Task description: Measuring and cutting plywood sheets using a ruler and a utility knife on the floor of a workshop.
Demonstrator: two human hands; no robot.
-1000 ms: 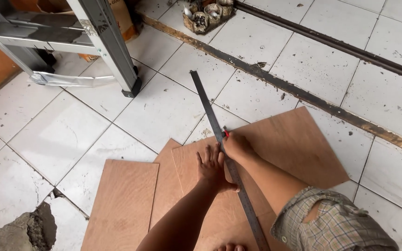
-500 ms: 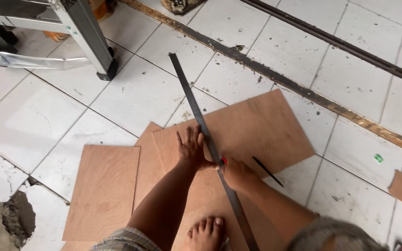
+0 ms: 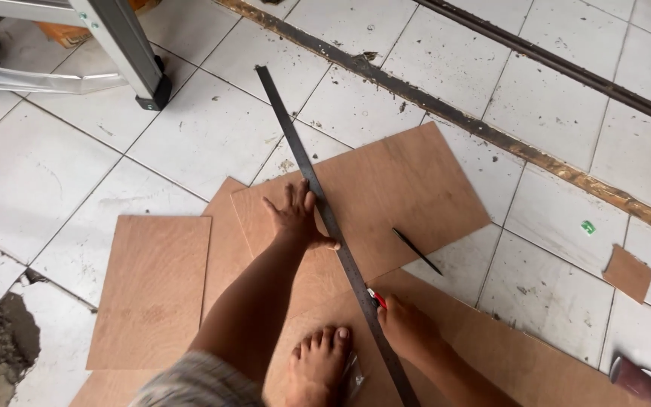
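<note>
Left hand (image 3: pixel 297 216) pressing long metal ruler (image 3: pixel 325 218) onto plywood sheet (image 3: pixel 416 181), right hand (image 3: pixel 407 328) gripping red cutter (image 3: pixel 377 298) beside it

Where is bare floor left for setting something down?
Free: white tiles between the ladder foot and left plywood sheet; also right of the pencil. Crowded: around the ruler, where left hand, right hand and foot sit.

bright, even daylight falls on the white floor tiles (image 3: pixel 190 136), with only soft, faint shadows and no harsh glare. focus is sharp mid-frame; the sleeve (image 3: pixel 197 388) at the bottom edge blurs.
</note>
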